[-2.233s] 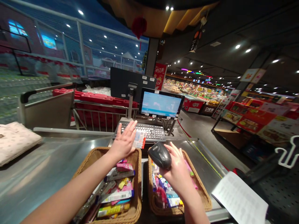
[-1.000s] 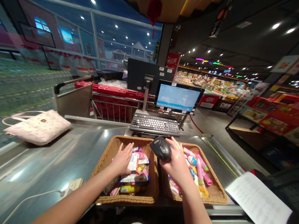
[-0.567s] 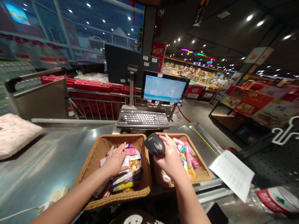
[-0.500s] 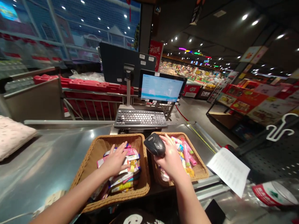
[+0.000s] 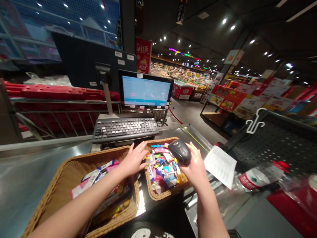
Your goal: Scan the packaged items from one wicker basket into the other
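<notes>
My right hand (image 5: pixel 194 165) is wrapped round a black handheld barcode scanner (image 5: pixel 180 151), held over the right side of the smaller wicker basket (image 5: pixel 158 197). Small colourful snack packets (image 5: pixel 162 167) fill that basket. My left hand (image 5: pixel 133 160) reaches across to the small basket's left rim, its fingers apart and their tips beside the packets; nothing shows in its grasp. Beneath my left forearm stands the larger wicker basket (image 5: pixel 53 185), holding a pile of wrapped snacks (image 5: pixel 91 177) partly covered by the arm.
Behind the baskets are a black keyboard (image 5: pixel 125 128) and a lit monitor (image 5: pixel 147 89), with the back of a second screen (image 5: pixel 84 59) to the left. On the right lie a printed sheet (image 5: pixel 220 166) and a plastic bottle (image 5: pixel 257 177). A white hanger (image 5: pixel 255 124) hangs on a perforated panel.
My view has turned right. My left hand has gone from above the large basket's snacks to the small basket's edge. The scanner has shifted rightward, uncovering more packets in the small basket.
</notes>
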`<state>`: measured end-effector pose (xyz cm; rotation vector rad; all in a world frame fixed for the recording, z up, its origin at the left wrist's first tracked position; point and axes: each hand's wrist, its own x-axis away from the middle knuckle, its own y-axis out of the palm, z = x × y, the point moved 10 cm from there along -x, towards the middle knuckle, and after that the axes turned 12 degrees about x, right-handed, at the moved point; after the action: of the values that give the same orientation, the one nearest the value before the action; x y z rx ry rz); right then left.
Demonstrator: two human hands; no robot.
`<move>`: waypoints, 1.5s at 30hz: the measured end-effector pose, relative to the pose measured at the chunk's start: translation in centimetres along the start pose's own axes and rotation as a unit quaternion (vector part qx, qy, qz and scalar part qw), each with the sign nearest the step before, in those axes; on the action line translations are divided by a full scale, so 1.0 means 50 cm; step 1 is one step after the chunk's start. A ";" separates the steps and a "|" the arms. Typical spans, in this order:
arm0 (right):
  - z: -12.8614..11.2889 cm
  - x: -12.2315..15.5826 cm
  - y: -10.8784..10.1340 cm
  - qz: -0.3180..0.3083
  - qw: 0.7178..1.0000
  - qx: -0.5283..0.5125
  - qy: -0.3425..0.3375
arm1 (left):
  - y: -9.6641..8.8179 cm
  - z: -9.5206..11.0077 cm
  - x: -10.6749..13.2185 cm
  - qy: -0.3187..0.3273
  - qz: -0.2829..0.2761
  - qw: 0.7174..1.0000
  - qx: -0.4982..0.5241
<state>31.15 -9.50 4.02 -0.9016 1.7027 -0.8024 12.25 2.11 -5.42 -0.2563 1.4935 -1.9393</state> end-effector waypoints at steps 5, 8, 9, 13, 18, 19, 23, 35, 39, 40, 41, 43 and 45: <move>0.064 0.004 -0.028 0.021 1.000 0.015 0.012 | 0.019 0.017 -0.080 0.017 0.008 1.000 -0.004; 0.099 0.003 -0.041 0.032 0.999 0.018 0.022 | 0.054 0.055 -0.120 0.046 -0.007 0.999 0.002; 0.110 0.002 -0.044 0.034 0.999 0.019 0.026 | 0.068 0.071 -0.133 0.060 -0.015 0.998 0.005; 0.146 -0.005 -0.054 0.045 0.998 0.018 0.028 | 0.119 0.134 -0.187 0.117 -0.039 0.992 0.017; 0.180 -0.019 -0.046 0.031 0.999 0.022 0.030 | 0.178 0.191 -0.263 0.169 -0.071 0.983 0.005; 0.186 -0.021 -0.044 0.028 0.999 0.022 0.032 | 0.191 0.205 -0.274 0.188 -0.081 0.979 0.005; 0.207 -0.026 -0.037 0.025 0.999 0.015 0.035 | 0.245 0.241 -0.299 0.246 -0.107 0.963 0.018; 0.251 -0.026 -0.026 0.036 0.998 -0.018 0.052 | 0.260 0.257 -0.306 0.324 -0.111 0.939 0.026; 0.245 -0.027 -0.030 0.033 0.998 -0.024 0.052 | 0.257 0.256 -0.318 0.316 -0.127 0.940 0.016; 0.244 -0.027 -0.031 0.032 0.998 -0.024 0.053 | 0.258 0.253 -0.318 0.314 -0.128 0.940 0.015; 0.244 -0.027 -0.032 0.030 0.998 -0.025 0.054 | 0.259 0.250 -0.318 0.314 -0.130 0.941 0.016; 0.245 -0.026 -0.033 0.030 0.998 -0.024 0.056 | 0.261 0.241 -0.313 0.310 -0.132 0.941 0.022; 0.245 -0.025 -0.033 0.030 0.998 -0.020 0.058 | 0.261 0.230 -0.307 0.296 -0.133 0.945 0.030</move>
<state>43.47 -10.39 2.65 -0.8405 1.8453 -0.7952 34.97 0.83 -9.97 0.1856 1.8405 -2.4137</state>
